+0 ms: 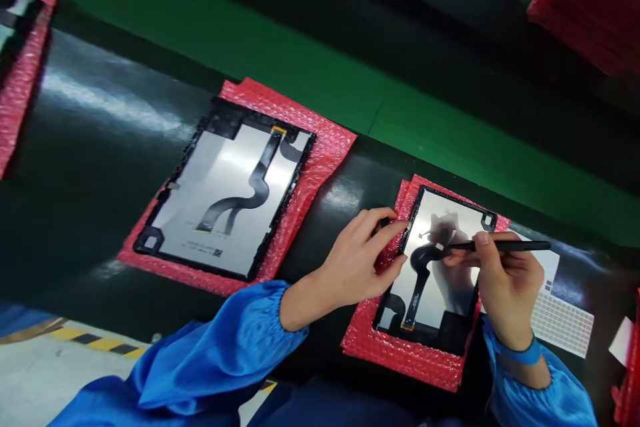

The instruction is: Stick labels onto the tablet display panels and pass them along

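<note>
In front of me lies a tablet screen panel point(457, 290) with a silver back and black frame, on red bubble wrap point(405, 363). A curved black ribbon cable point(421, 273) runs over its back. My right hand point(513, 280) pinches slim black tweezers point(520, 245), their tip close to the upper end of the cable. Against the panel's left edge rests my left hand point(360, 253), fingers apart and holding nothing. My right hand's reflection shows on the shiny back.
Left of my hands, a second screen panel point(225, 180) lies on red bubble wrap point(320, 153). Another wrapped panel point(20, 20) is at the far left. A sheet of small white labels point(563, 320) lies right. A red bubble-wrap stack point(585, 20) stands at the upper right.
</note>
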{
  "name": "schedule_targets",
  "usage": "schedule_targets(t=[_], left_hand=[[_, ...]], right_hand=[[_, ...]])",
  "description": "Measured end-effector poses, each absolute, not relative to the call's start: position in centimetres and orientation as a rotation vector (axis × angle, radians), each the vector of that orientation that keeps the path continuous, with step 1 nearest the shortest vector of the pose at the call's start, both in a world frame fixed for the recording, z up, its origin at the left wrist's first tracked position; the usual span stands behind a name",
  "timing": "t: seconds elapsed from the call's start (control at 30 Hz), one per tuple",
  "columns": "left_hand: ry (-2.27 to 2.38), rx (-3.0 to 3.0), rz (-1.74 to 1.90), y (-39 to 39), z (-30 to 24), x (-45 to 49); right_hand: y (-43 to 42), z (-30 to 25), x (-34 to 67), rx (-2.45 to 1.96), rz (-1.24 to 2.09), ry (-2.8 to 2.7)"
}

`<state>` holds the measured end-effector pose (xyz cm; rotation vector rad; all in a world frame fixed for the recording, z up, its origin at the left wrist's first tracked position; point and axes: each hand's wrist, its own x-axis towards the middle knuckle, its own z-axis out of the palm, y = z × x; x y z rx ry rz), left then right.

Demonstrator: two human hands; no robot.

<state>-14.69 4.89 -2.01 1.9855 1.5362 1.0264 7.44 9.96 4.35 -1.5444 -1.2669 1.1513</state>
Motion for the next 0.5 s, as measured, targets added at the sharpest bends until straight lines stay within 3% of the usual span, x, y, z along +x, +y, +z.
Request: schedule_targets(t=[0.5], left_hand=[[1.531,1.942,0.987,4.9,-1.5,-14.7]], right_hand=[[11.3,1.4,4.5,-1.582,1.254,-1.318]])
